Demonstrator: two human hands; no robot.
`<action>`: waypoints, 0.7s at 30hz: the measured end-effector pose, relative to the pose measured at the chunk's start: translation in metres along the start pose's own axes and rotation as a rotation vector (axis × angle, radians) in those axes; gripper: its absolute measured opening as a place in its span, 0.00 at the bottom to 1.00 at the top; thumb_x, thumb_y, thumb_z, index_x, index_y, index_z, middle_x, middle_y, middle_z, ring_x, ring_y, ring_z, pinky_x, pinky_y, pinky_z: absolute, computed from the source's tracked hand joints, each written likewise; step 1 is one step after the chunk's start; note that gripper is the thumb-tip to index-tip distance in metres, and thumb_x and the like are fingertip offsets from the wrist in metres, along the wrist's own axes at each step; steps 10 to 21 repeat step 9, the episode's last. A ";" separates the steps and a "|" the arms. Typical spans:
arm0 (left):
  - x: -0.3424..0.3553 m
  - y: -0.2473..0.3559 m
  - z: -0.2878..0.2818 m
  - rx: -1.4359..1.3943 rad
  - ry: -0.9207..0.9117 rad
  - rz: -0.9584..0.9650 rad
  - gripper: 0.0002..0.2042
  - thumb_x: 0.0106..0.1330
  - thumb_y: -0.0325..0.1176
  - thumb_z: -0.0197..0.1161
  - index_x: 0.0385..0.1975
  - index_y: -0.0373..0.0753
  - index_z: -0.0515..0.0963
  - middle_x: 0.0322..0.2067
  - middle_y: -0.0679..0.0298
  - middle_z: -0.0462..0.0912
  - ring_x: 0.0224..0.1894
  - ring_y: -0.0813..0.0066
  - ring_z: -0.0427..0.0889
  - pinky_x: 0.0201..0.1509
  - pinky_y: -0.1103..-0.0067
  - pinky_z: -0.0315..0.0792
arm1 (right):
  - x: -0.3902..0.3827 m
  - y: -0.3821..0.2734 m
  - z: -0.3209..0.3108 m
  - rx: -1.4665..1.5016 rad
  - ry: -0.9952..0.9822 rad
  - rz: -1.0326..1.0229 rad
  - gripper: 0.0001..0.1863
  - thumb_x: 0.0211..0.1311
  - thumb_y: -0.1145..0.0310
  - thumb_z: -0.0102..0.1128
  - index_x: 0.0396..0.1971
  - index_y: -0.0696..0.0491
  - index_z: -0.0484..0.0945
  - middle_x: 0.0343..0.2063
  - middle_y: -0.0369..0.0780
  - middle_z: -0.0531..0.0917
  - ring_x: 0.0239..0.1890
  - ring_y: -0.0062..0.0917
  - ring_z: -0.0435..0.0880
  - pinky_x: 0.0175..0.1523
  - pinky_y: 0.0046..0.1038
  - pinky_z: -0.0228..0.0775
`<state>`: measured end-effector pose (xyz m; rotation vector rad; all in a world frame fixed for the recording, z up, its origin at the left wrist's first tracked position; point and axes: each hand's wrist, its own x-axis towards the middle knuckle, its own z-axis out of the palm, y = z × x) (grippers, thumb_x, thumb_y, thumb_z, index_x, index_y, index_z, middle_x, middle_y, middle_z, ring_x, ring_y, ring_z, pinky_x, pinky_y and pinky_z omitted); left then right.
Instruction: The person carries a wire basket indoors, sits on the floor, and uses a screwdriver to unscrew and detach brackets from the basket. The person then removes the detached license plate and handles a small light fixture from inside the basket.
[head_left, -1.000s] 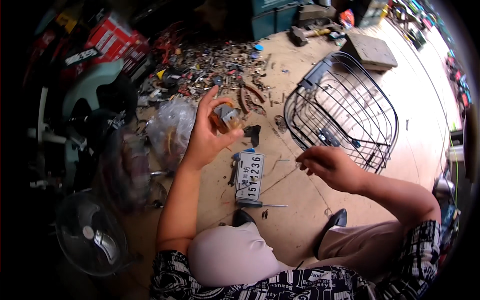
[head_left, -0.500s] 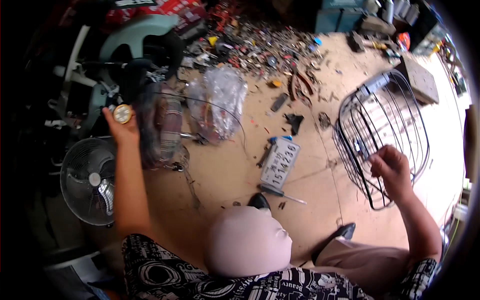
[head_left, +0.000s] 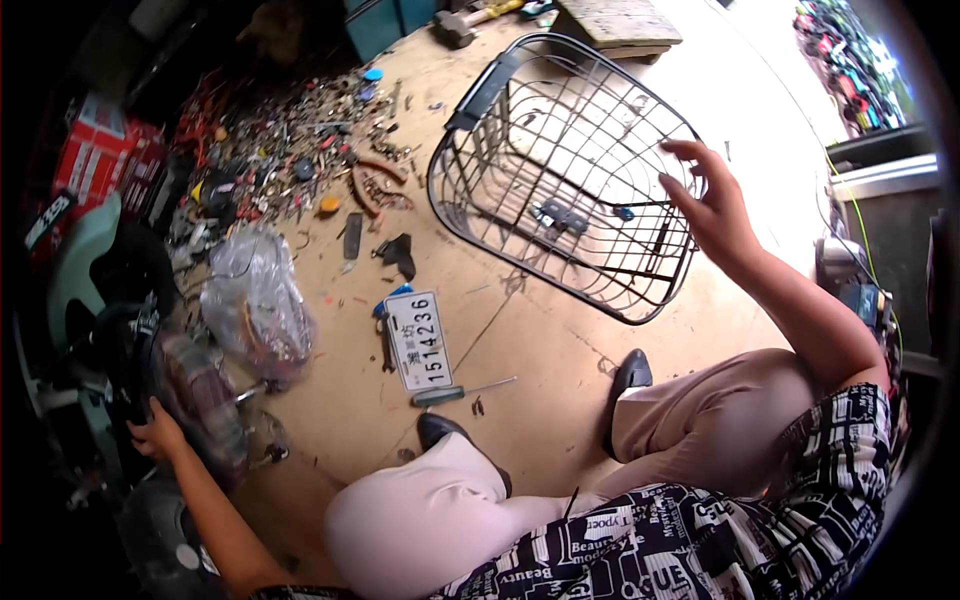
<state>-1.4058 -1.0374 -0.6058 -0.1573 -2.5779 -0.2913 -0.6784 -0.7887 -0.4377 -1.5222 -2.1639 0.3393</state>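
A black wire basket (head_left: 560, 278) stands on the floor ahead of me, its open top facing up toward me. Small metal hardware (head_left: 562, 217) shows at the bottom of it, along with a little dark blue piece (head_left: 623, 213). My right hand (head_left: 712, 205) is at the basket's right rim, thumb and fingers apart, with nothing seen between them. Far to the left, my left hand (head_left: 158, 432) reaches to the dark parts of a pale green scooter-like vehicle (head_left: 85, 262). Its fingers are partly hidden in shadow, and I cannot see anything in them.
A licence plate (head_left: 420, 340) and a screwdriver (head_left: 440, 395) lie before my feet. Pliers (head_left: 368, 185) sit beside scattered small parts (head_left: 290, 150). A clear plastic bag (head_left: 255, 300) is at left, a fan (head_left: 185, 550) below it. A hammer (head_left: 462, 28) and wooden stool (head_left: 620, 25) stand beyond.
My view has swung to the right. The round yellow-rimmed piece in my left hand no longer shows. My right fingers, earlier pinched at small metal hardware by the basket, are now spread.
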 end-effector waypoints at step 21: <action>-0.115 0.134 -0.102 -0.801 -0.342 1.051 0.30 0.53 0.32 0.67 0.56 0.31 0.66 0.55 0.49 0.69 0.60 0.53 0.65 0.67 0.66 0.55 | -0.029 0.087 -0.005 0.888 -0.229 1.141 0.45 0.57 0.46 0.56 0.70 0.46 0.46 0.67 0.44 0.57 0.68 0.38 0.55 0.68 0.37 0.44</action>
